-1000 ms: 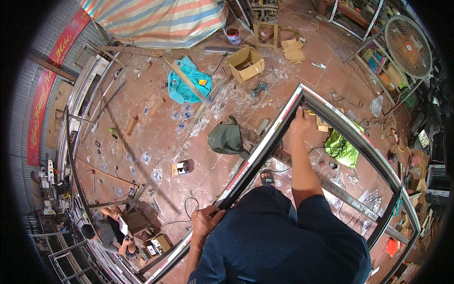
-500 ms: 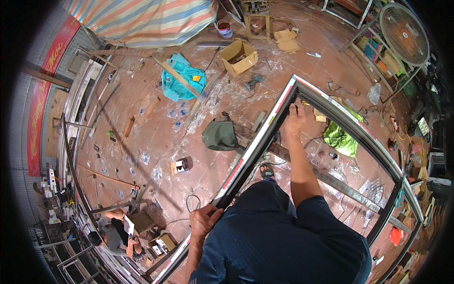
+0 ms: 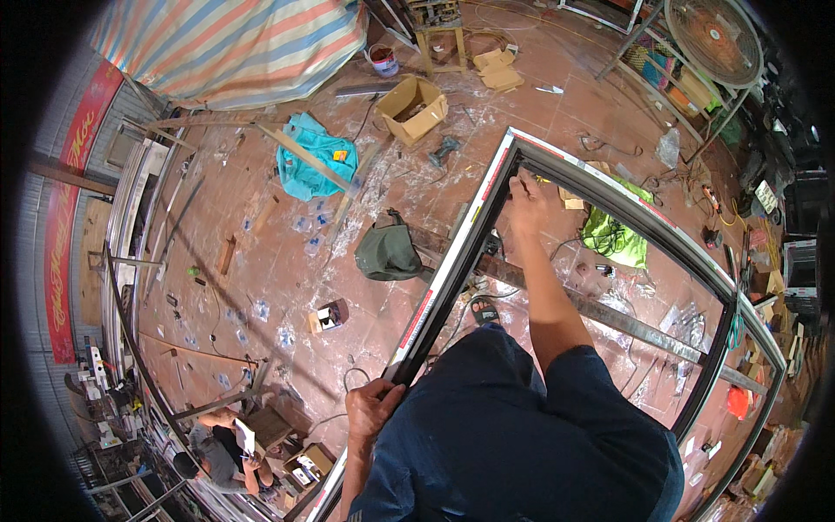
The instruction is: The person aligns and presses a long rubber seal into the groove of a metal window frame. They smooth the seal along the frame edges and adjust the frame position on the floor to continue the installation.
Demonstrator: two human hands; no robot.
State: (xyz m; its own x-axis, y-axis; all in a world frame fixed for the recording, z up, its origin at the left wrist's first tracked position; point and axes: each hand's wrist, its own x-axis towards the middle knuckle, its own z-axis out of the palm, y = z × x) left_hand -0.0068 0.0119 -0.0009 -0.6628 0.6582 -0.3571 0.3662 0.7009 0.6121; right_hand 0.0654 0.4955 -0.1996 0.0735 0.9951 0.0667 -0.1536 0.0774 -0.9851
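A large rectangular window or door frame [image 3: 465, 244], dark inside with white and red strips along its outer edge, is held tilted in front of me. My left hand [image 3: 372, 404] is closed around its left side bar, near my body. At the far corner, my right hand [image 3: 526, 204] reaches inside the frame with fingers bent against its inner edge. A small yellow bit shows beside those fingers, but what they hold, if anything, is hidden. Through the frame opening, a bright green cloth [image 3: 616, 235] and a long metal bar [image 3: 600, 313] show on the floor.
A dark green bag [image 3: 387, 250], a turquoise cloth [image 3: 300, 178] and an open cardboard box [image 3: 411, 109] lie ahead on the dusty tiles. A big fan [image 3: 713, 39] stands far right. At lower left, another person [image 3: 222, 461] sits beside boxes, holding something white.
The view has shifted slightly, so the floor items sit a little further left. Both hands keep their places on the frame, the right still at the far corner.
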